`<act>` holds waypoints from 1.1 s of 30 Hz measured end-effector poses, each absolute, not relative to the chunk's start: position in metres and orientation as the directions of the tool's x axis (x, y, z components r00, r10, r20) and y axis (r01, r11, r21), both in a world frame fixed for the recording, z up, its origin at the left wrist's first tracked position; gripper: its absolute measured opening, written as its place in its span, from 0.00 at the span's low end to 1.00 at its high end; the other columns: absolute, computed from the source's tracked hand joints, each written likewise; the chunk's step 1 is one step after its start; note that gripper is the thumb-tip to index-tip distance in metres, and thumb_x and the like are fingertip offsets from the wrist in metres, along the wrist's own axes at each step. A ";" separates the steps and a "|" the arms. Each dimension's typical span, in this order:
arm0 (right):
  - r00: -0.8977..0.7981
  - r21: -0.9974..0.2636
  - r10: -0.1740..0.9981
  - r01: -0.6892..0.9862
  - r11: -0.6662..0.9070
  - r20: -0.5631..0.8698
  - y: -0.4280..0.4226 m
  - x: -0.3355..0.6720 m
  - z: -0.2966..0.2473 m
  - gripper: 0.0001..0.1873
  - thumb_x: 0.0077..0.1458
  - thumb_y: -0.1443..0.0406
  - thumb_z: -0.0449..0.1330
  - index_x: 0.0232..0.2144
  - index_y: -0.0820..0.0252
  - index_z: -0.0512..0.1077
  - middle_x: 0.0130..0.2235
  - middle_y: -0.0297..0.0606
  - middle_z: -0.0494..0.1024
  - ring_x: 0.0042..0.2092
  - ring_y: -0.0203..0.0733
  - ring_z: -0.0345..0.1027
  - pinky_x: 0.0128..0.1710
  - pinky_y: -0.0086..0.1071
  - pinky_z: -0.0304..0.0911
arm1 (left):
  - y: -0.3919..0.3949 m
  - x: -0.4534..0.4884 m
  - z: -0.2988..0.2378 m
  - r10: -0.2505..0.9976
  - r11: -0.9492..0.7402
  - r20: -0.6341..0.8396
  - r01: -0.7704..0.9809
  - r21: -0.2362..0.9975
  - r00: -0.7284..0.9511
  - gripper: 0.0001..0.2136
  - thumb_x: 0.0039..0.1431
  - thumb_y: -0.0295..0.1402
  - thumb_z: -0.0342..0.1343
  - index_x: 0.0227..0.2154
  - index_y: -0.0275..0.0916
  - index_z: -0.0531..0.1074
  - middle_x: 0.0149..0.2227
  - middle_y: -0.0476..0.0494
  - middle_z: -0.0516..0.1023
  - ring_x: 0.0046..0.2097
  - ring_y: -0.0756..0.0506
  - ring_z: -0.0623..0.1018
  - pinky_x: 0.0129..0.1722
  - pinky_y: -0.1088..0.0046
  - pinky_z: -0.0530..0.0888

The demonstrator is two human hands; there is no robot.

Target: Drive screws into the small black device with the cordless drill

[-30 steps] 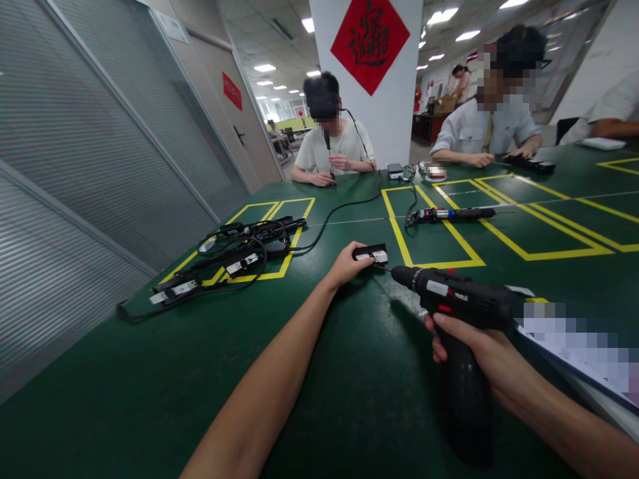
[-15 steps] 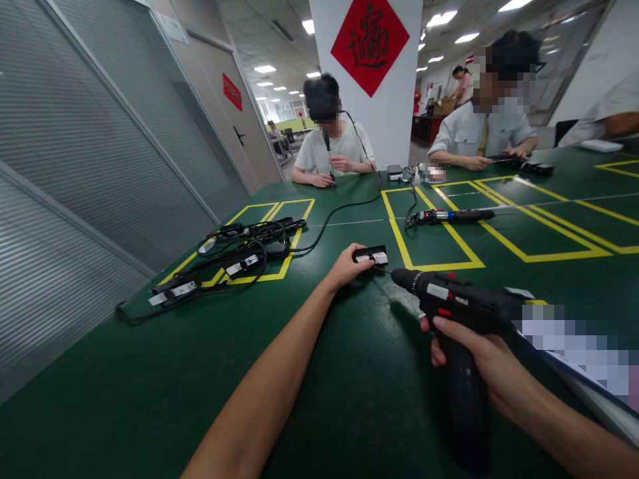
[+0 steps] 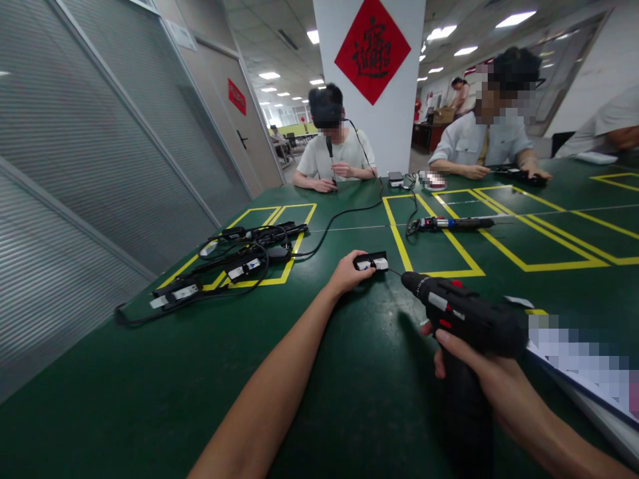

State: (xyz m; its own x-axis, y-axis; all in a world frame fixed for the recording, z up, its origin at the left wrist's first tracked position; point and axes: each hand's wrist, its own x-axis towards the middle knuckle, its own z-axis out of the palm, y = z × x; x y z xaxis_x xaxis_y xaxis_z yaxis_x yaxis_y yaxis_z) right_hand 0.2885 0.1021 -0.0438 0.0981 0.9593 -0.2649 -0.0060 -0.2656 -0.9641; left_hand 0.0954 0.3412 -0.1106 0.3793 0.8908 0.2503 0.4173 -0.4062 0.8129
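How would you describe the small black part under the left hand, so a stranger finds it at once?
On the green table, look just left of the middle yellow box. The part lies alone under the left hand, by the drill tip, without cables, unlike the pile.

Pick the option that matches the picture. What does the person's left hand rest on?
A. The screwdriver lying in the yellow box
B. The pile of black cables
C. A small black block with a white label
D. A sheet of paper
C: the left hand grips the small black block on the green table, while the right hand holds the cordless drill aimed at it.
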 end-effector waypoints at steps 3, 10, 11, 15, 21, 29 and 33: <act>0.119 -0.959 0.972 0.174 -0.223 -0.205 0.107 0.286 -0.035 0.18 0.53 0.55 0.57 0.40 0.61 0.70 0.26 0.36 0.74 0.31 0.44 0.66 0.34 0.36 0.59 | 0.342 0.094 -0.112 0.886 -0.412 0.259 0.397 0.820 0.385 0.22 0.45 0.38 0.59 0.44 0.36 0.67 0.37 0.45 0.74 0.34 0.49 0.74 0.33 0.75 0.71; 0.122 -0.849 0.992 0.527 -0.049 0.018 0.123 0.278 -0.039 0.34 0.50 0.60 0.59 0.58 0.52 0.55 0.46 0.41 0.74 0.43 0.51 0.69 0.39 0.40 0.61 | 0.344 0.093 -0.114 0.901 -0.403 0.274 0.415 0.816 0.335 0.22 0.45 0.38 0.59 0.44 0.36 0.67 0.38 0.45 0.74 0.36 0.49 0.73 0.36 0.73 0.71; 0.103 -0.811 0.994 0.583 -0.043 0.021 0.124 0.277 -0.042 0.35 0.49 0.61 0.59 0.59 0.52 0.54 0.46 0.42 0.74 0.44 0.52 0.69 0.39 0.40 0.61 | 0.344 0.093 -0.115 0.903 -0.399 0.271 0.416 0.817 0.334 0.22 0.45 0.38 0.59 0.44 0.36 0.67 0.38 0.45 0.74 0.36 0.49 0.73 0.36 0.74 0.71; 0.083 -0.608 0.996 0.793 -0.047 0.032 0.131 0.273 -0.059 0.43 0.47 0.59 0.59 0.62 0.60 0.47 0.45 0.50 0.74 0.42 0.57 0.69 0.36 0.42 0.62 | 0.345 0.094 -0.118 0.904 -0.401 0.282 0.412 0.818 0.321 0.22 0.45 0.39 0.59 0.44 0.36 0.67 0.38 0.45 0.74 0.35 0.50 0.73 0.35 0.74 0.71; 0.102 -0.356 0.991 0.932 -0.064 0.088 0.142 0.262 -0.062 0.45 0.50 0.57 0.54 0.64 0.63 0.38 0.44 0.56 0.70 0.34 0.58 0.71 0.28 0.42 0.61 | 0.347 0.092 -0.118 0.901 -0.404 0.282 0.399 0.823 0.331 0.22 0.43 0.38 0.60 0.43 0.36 0.68 0.37 0.45 0.74 0.34 0.50 0.73 0.33 0.75 0.70; 0.070 -0.098 0.998 0.993 -0.069 0.006 0.127 0.228 -0.059 0.38 0.51 0.61 0.53 0.61 0.75 0.51 0.44 0.64 0.69 0.29 0.52 0.73 0.23 0.38 0.62 | 0.346 0.091 -0.119 0.858 -0.449 0.299 0.328 0.831 0.418 0.23 0.44 0.39 0.60 0.44 0.36 0.68 0.36 0.45 0.74 0.34 0.50 0.73 0.32 0.76 0.69; 0.001 -0.081 0.995 0.997 -0.009 -0.103 0.128 0.234 -0.041 0.38 0.51 0.55 0.54 0.58 0.77 0.57 0.39 0.62 0.74 0.33 0.59 0.73 0.28 0.43 0.64 | 0.345 0.091 -0.119 0.837 -0.463 0.311 0.282 0.840 0.450 0.23 0.44 0.39 0.61 0.45 0.37 0.68 0.39 0.44 0.75 0.38 0.49 0.74 0.37 0.74 0.70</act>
State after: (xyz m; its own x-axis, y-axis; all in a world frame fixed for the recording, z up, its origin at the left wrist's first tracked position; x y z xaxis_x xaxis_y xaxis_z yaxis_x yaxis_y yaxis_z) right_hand 0.2335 0.1280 -0.0407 0.0009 0.9946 -0.1035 0.9966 -0.0093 -0.0813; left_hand 0.0913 0.3452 -0.1191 0.4499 0.8373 0.3108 0.2822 -0.4634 0.8400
